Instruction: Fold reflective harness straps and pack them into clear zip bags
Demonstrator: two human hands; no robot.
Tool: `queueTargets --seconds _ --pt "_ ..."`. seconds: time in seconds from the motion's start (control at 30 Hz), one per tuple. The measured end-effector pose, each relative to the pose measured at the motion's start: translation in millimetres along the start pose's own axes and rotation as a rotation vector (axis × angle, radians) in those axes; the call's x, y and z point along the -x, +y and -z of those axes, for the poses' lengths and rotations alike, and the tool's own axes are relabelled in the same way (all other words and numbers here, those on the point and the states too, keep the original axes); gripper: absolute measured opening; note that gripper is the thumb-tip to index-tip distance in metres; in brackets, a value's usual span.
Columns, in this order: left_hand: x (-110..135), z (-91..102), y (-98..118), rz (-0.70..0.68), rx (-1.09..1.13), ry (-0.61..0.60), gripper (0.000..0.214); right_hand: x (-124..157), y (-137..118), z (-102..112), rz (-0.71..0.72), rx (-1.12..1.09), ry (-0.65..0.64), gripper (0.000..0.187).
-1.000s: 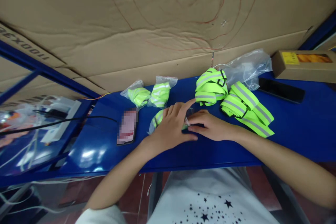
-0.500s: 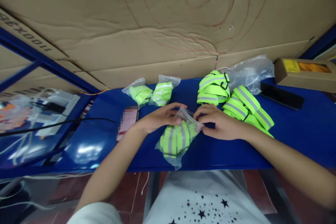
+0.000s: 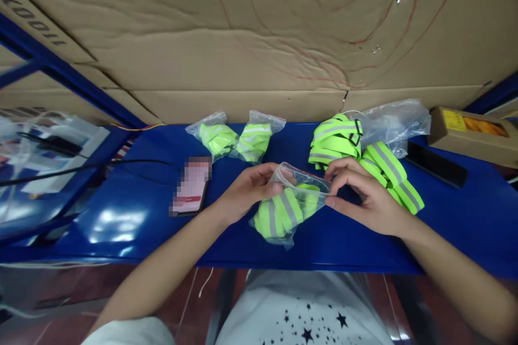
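Note:
A clear zip bag (image 3: 289,237) holds a rolled neon-yellow reflective strap (image 3: 279,215) with grey stripes. My left hand (image 3: 253,188) is closed on the left side of the bag's mouth, thumb in front. On the right corner of the mouth, my right hand (image 3: 360,194) pinches the plastic between thumb and fingers. Between the hands the mouth gapes, and the strap sits inside. Behind my right hand lie loose reflective straps, one coiled bundle (image 3: 334,143) with a black buckle and another folded bundle (image 3: 390,172), partly hidden by the hand.
Two filled zip bags (image 3: 216,137) (image 3: 254,140) lie at the back of the blue table (image 3: 141,215). A phone (image 3: 190,186) is at left, a black phone-like slab (image 3: 437,164) at right. Crumpled clear plastic (image 3: 404,121) and a cardboard box (image 3: 473,132) stand back right. Cables (image 3: 81,170) cross the left.
My right hand has moved right and pulled its corner outward, so the bag's mouth is wider. My left hand keeps its hold. The view has shifted a little.

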State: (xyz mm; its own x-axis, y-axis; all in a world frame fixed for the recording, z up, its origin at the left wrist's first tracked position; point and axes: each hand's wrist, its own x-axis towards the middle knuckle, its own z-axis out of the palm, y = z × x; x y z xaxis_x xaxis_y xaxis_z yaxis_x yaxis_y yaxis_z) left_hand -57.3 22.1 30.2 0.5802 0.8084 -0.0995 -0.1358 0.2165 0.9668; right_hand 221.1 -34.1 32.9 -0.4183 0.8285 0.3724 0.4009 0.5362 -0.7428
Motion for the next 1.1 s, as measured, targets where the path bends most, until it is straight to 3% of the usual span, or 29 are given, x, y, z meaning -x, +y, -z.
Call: queueTargets --seconds 0.17,0.23,0.33,0.47,0.53,0.6,0.83,0.97,1.1 --pt "3 -7.5 -3 0.082 0.131 -0.105 0.066 5 -5 -5 -0.116 -0.043 -0.08 0.012" --pt "4 -11.1 -4 0.091 0.137 -0.11 0.058 6 -5 -8 -0.151 -0.075 -0.082 0.009" --pt "5 -15.4 -9 0.106 0.087 -0.008 0.041 6 -4 -12 -0.186 -0.175 -0.045 0.017" --pt "3 -16.2 -17 0.055 0.012 0.132 0.038 4 0 -16 -0.325 -0.4 0.009 0.043" --pt "1 -14.8 -19 0.027 -0.014 0.155 0.038 2 2 -16 -0.372 -0.451 0.01 0.042" --pt "-1 -13.3 -18 0.003 -0.024 0.184 0.039 1 4 -16 -0.394 -0.434 0.008 0.029" --pt "0 -14.3 -18 -0.051 -0.076 0.3 0.038 2 2 -12 -0.36 -0.24 -0.011 0.027" --pt "4 -18.9 -20 -0.139 -0.18 0.297 0.036 3 1 -11 -0.297 -0.183 -0.051 0.026" --pt "8 -21.6 -17 -0.193 -0.297 0.295 0.036 2 -1 -16 -0.227 -0.11 -0.053 0.012"
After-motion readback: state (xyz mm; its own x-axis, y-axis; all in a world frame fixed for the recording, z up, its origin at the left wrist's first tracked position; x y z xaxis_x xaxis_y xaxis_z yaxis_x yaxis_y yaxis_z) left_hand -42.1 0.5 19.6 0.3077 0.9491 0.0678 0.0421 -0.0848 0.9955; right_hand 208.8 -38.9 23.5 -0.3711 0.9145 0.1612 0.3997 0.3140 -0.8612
